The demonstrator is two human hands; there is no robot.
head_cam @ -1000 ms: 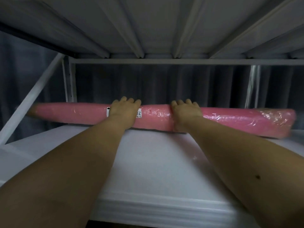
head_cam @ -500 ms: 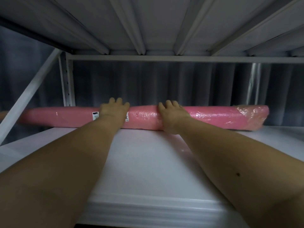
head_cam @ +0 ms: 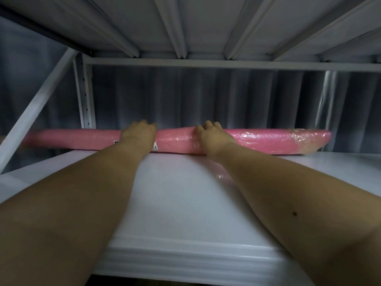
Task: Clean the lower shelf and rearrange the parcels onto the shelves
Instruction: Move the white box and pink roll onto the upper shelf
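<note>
A long pink parcel [head_cam: 177,141], a roll wrapped in clear film with a small white label, lies across the back of the white shelf [head_cam: 181,203]. My left hand [head_cam: 138,134] rests on top of it near its middle, fingers curled over the far side. A little to the right, my right hand [head_cam: 212,137] lies on the roll the same way, fingers over the top. Both forearms stretch across the shelf. The roll's left end passes behind a slanted brace.
The ribbed underside of the upper shelf [head_cam: 185,27] hangs low overhead. A white upright [head_cam: 85,96] and a diagonal brace [head_cam: 35,114] stand at the left, another upright [head_cam: 327,104] at the right. A dark curtain [head_cam: 206,96] closes the back.
The pink parcel has slid back toward the rear edge of the shelf under both hands, and its right end has shifted leftward in view. My arms have stretched further in.
</note>
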